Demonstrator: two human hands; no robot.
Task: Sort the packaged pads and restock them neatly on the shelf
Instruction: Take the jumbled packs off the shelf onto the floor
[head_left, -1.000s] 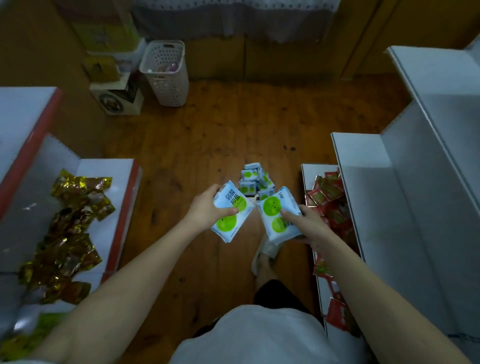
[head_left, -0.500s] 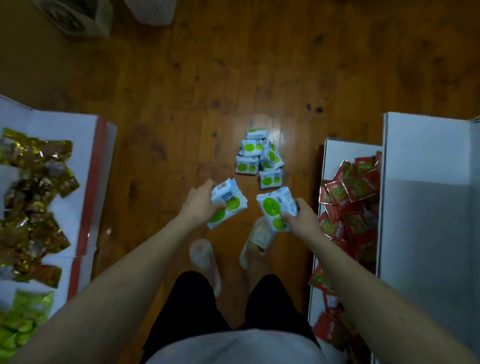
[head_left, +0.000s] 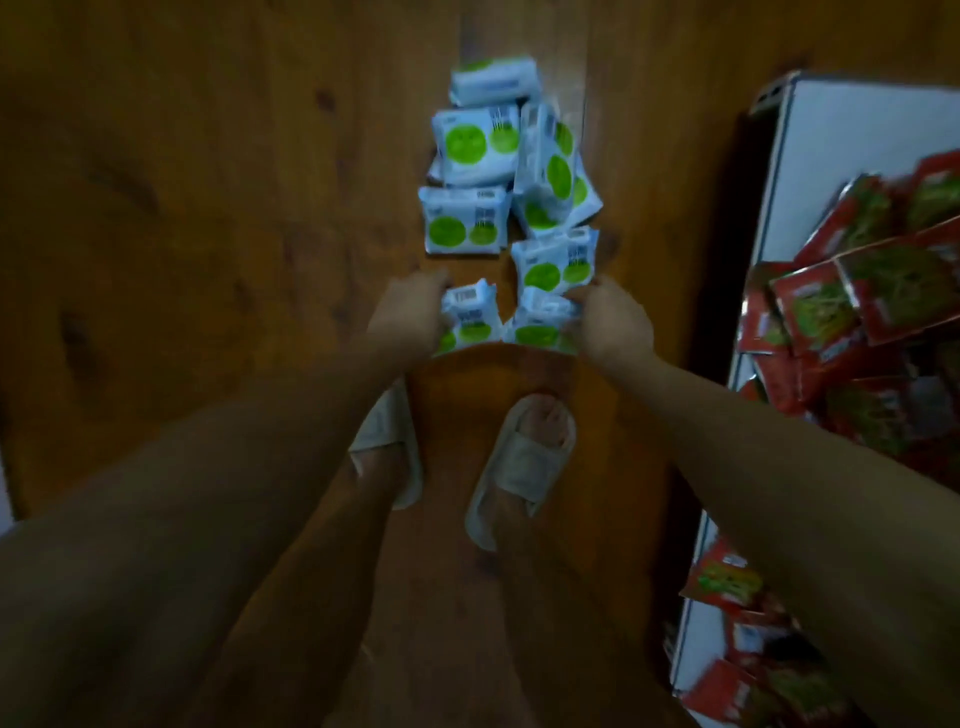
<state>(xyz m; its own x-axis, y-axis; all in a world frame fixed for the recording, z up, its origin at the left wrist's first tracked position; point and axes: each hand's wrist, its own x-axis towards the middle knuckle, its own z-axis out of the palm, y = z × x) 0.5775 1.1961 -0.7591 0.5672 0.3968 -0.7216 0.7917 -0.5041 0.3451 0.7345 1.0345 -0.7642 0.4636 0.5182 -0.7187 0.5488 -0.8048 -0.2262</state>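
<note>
In the head view, the left hand (head_left: 410, 312) is gripping one pad pack (head_left: 467, 317) and the right hand (head_left: 615, 325) is gripping another pack (head_left: 540, 325), both hanging just below the pile of packs (head_left: 506, 171) lying on the wooden floor (head_left: 208, 208), beside the white shelf (head_left: 841, 145).

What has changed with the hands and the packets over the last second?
Both hands have reached down toward the pile of white, green-dotted pad packets on the wooden floor. The left hand still grips its packet, and the right hand still grips its own. The pile and the red packets stayed put.
</note>
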